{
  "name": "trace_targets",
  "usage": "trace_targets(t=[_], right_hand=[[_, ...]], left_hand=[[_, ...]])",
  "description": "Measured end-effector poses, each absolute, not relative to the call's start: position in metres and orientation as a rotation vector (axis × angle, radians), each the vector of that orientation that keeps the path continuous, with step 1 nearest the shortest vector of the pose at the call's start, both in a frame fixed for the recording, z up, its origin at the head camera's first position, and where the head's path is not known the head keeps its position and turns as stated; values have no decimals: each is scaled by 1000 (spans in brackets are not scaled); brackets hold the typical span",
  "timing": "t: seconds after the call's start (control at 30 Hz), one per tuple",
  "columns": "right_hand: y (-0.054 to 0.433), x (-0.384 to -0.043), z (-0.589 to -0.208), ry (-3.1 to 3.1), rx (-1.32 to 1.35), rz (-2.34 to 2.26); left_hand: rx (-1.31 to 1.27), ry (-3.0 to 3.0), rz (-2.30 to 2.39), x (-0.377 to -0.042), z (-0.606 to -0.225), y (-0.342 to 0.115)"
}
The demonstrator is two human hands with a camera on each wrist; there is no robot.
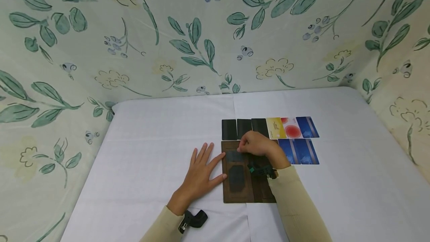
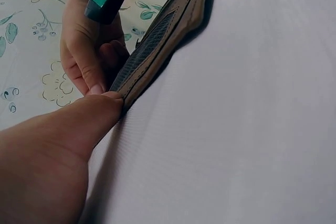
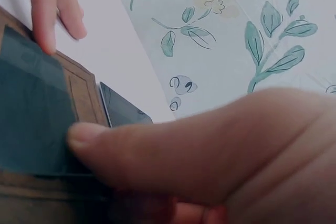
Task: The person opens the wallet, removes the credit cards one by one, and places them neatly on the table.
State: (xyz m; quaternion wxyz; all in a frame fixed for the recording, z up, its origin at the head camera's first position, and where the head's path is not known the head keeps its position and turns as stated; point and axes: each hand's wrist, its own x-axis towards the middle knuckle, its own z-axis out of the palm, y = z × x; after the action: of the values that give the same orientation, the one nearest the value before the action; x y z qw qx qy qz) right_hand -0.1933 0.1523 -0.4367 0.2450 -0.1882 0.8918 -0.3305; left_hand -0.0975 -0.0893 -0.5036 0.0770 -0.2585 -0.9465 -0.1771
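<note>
A brown leather wallet (image 1: 253,193) lies unfolded flat on the white cloth. Over its upper left panel my right hand (image 1: 256,143) has its thumb and curled fingers together, pinching the edge of a dark card (image 3: 37,114). The right wrist view has the thumb on that card's edge, with the other fingers mostly hidden beneath. My left hand (image 1: 201,171) lies on the cloth with its fingers spread. Its index finger and thumb touch the wallet's left edge, also seen with the thumb in the left wrist view. A dark window (image 1: 236,177) shows lower on the left panel.
Above the wallet is a row of cards: several black cards (image 1: 229,130), a yellow card (image 1: 276,128), a white card with red circles (image 1: 292,132) and a blue card (image 1: 307,127). Two more blue cards (image 1: 306,152) lie right of the wallet. Floral cloth (image 1: 201,29) hangs behind.
</note>
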Motion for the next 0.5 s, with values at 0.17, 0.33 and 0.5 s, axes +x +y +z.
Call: trace_targets(t=[0.17,0.33,0.5], right_hand=[[155,-194,-437,2470,-503,-956],[155,-193,-436,2437,-493,-982],[155,-192,-432,2406,-473,-980]], left_hand=[[-784,-2823,-546,-98,-503,-89],[-786,-2833,-554,-98,-501,-89],[-779,-2853,-554,-98,-500,-89]])
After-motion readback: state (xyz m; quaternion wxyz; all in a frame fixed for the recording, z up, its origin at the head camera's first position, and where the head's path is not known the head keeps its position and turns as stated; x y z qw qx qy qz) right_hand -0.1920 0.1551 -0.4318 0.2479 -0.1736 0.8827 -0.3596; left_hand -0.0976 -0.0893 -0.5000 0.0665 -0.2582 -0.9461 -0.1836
